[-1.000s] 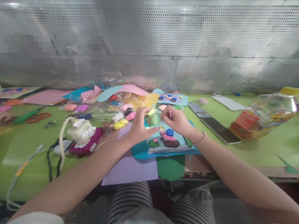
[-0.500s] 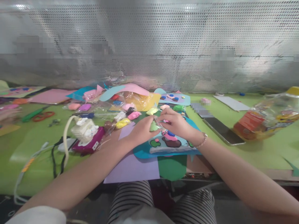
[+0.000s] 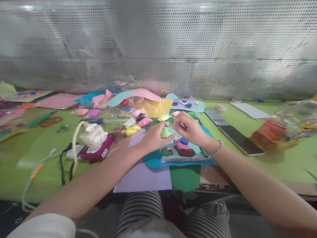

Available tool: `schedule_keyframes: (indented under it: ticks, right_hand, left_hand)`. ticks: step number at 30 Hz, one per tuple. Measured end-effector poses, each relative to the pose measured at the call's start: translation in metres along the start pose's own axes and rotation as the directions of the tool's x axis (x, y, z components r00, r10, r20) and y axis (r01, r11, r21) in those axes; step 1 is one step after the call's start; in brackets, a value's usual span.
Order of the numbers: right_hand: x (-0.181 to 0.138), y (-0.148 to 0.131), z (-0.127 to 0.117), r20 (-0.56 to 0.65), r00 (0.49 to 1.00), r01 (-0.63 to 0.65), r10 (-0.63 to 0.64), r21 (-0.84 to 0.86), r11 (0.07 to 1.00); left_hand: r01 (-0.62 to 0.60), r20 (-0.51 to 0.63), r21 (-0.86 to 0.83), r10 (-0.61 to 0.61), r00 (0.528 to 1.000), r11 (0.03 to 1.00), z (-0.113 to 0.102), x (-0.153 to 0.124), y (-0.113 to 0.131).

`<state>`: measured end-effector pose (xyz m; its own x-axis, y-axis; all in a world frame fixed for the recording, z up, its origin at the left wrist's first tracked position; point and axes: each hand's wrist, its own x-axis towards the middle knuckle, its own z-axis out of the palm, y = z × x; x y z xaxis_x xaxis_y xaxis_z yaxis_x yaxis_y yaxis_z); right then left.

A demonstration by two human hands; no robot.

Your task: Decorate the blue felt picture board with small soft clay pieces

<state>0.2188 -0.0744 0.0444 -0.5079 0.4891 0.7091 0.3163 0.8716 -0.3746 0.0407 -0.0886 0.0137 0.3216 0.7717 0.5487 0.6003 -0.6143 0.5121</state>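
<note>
My left hand [image 3: 155,136] is closed around a small clear bag of light green modelling clay [image 3: 165,132]. Just to its right, my right hand [image 3: 190,129] has its fingers curled in; a bit of magenta shows by them, too small to name. Both hands are above a blue clay picture [image 3: 177,158], which carries a pink and blue figure, a brown patch [image 3: 184,151] and a green patch [image 3: 166,151]. Beyond the hands lie bagged lumps of clay: yellow [image 3: 133,130], pink [image 3: 145,122] and pale yellow-green [image 3: 163,117].
A purple power strip [image 3: 97,149] with a white plug and cables stands left. Red-handled scissors [image 3: 51,121] lie farther left, near another person's hand [image 3: 12,119]. On the right are a phone [image 3: 241,140] and a tilted drink bottle [image 3: 279,127]. A perforated metal panel [image 3: 158,43] rises behind.
My right hand has drawn slightly to the right, away from the light green clay bag, opening a gap between the hands. My left hand still holds the bag. The view has shifted slightly.
</note>
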Motion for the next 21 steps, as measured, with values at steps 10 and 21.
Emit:
schedule_keyframes:
  ticks: [10, 21]
  right_hand:
    - [0.000, 0.002, -0.005, -0.080, 0.963, -0.240, 0.257, 0.179, 0.954]
    - [0.001, 0.011, -0.004, -0.078, 0.967, -0.240, 0.243, 0.046, 0.970]
  left_hand:
    - [0.050, -0.026, -0.046, -0.051, 0.998, 0.998, 0.000, 0.001, -0.004]
    - [0.198, 0.011, -0.398, -0.211, 0.977, 0.896, -0.005, 0.008, -0.001]
